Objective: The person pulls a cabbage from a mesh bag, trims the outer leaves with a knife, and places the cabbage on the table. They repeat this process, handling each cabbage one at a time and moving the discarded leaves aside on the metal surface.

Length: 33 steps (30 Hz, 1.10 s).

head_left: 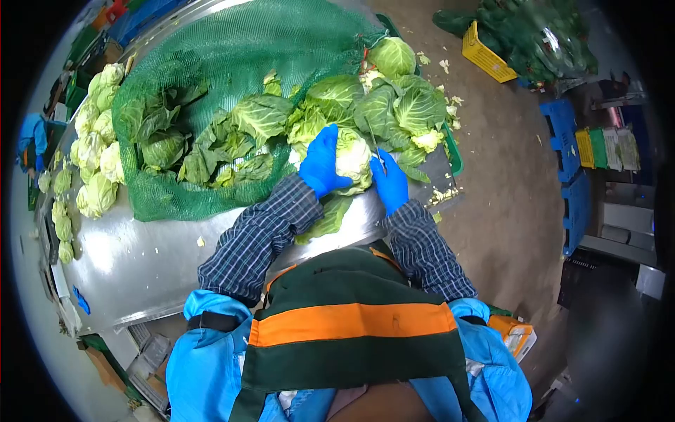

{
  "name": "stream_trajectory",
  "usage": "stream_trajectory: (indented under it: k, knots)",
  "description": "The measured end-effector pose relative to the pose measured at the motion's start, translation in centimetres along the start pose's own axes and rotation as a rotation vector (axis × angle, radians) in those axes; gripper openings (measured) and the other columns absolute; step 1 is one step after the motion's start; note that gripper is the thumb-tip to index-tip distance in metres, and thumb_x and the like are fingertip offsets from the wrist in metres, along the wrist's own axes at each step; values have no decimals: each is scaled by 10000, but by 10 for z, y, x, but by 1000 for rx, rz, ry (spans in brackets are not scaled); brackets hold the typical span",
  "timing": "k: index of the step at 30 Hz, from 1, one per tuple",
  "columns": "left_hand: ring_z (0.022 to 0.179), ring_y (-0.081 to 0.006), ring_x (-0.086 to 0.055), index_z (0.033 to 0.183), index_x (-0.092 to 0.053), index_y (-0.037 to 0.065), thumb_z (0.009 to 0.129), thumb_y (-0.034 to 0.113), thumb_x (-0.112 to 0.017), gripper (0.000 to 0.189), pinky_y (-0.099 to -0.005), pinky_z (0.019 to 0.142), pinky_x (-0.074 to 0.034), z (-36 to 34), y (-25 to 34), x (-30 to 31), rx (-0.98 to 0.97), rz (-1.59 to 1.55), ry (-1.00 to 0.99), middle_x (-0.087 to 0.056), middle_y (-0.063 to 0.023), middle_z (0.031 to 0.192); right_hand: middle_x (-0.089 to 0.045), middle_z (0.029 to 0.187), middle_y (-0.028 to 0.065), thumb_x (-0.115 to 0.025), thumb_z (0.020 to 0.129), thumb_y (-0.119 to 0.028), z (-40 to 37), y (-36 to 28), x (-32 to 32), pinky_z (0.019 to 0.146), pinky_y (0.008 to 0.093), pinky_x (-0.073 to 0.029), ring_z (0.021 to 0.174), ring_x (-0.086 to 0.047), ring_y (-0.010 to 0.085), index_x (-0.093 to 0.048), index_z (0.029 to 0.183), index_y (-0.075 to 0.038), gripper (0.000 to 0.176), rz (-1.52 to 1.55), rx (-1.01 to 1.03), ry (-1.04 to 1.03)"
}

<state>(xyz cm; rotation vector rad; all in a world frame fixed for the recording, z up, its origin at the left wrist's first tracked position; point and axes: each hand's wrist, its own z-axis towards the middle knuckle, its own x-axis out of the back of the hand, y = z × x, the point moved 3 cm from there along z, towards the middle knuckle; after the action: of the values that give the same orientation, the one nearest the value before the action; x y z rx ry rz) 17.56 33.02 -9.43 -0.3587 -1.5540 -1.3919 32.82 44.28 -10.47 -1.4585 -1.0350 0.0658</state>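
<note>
My left hand (323,166), in a blue glove, grips the near left side of a pale cabbage (354,156) that rests on the metal table. On the cabbage's right, my right hand (390,184), also gloved in blue, is closed around a knife (372,132). The thin blade points away from me, and its handle is mostly hidden in the fist. Loose green outer leaves (420,105) lie just beyond the knife. Another whole cabbage (391,58) sits farther back. One leaf (330,219) hangs over the table toward my body.
A green mesh bag (232,42) lies spread on the table (169,243), with leafy cabbages (163,148) inside. Trimmed cabbages (91,151) are piled at the left. A green crate (454,153) stands at the table's right edge. Blue pallets (564,141) and a yellow crate (485,55) are beyond.
</note>
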Motion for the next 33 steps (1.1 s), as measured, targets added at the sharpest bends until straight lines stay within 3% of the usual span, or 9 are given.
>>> stream_trajectory:
  k: [3,7,22,26,28,30,31,32,33]
  knots:
    - [1259,-396,-356,1398,-199,-45,457,342,-876,1222,-404,1059,-316,19,-10,1,117,-241,-126,-334,-270,1364,-623,814,186,-474,923,-289,-12,-29,18,591,409,-470,651,-607,293,-325,1416,-208,521,-207,135,-49]
    - [1223,-386,-412,1399,-210,-35,484,398,-855,1201,-404,1028,-356,35,-7,8,165,-119,-277,-374,-273,1337,-610,791,158,-419,913,-210,-12,-41,3,563,434,-466,635,-596,311,-195,1456,-267,590,-566,205,-179]
    - [1251,-363,-411,1367,-260,-93,502,571,-812,1222,-401,1030,-358,64,-38,2,379,-136,-389,-380,-285,1351,-634,908,218,-352,935,-304,56,-57,-3,698,486,-480,768,-610,395,-343,1374,-387,446,-587,288,-145]
    - [1203,-379,-453,1357,-273,-71,481,544,-823,1204,-412,977,-414,63,-38,-7,335,-84,-370,-392,-291,1322,-644,877,211,-365,930,-281,88,-39,1,687,494,-484,772,-621,390,-392,1364,-251,436,-638,156,-164]
    - [1216,-378,-438,1376,-265,-39,459,488,-841,1204,-415,990,-402,43,-23,5,112,-116,-356,-381,-285,1334,-629,973,235,-332,956,-283,114,11,16,760,442,-484,862,-618,372,-430,1339,-173,411,-585,252,-139]
    - [1268,-368,-372,1410,-225,11,465,337,-849,1178,-401,1053,-334,21,-23,17,-193,-192,-363,-351,-223,1383,-629,1071,196,-344,963,-269,113,57,22,801,385,-483,935,-622,314,-462,1312,-123,396,42,116,-314]
    - [1270,-362,-373,1417,-229,35,449,287,-848,1176,-405,1059,-328,16,-26,23,-320,-227,-403,-339,-204,1401,-615,1135,156,-391,958,-291,107,86,28,813,338,-480,972,-612,244,-467,1318,-95,416,-716,446,-160]
    - [1272,-355,-374,1424,-234,60,432,237,-847,1179,-410,1066,-323,10,-27,27,-441,-263,-445,-327,-185,1418,-557,1247,138,-514,917,-278,71,56,43,871,299,-458,1067,-568,185,-425,1354,-74,490,-250,-71,-293]
    - [1271,-345,-379,1433,-255,149,421,169,-841,1169,-420,1064,-332,8,-17,38,-502,-151,-469,-302,-151,1448,-572,1208,172,-552,882,-325,60,58,44,838,337,-472,1011,-600,240,-396,1373,-117,556,-223,78,-196]
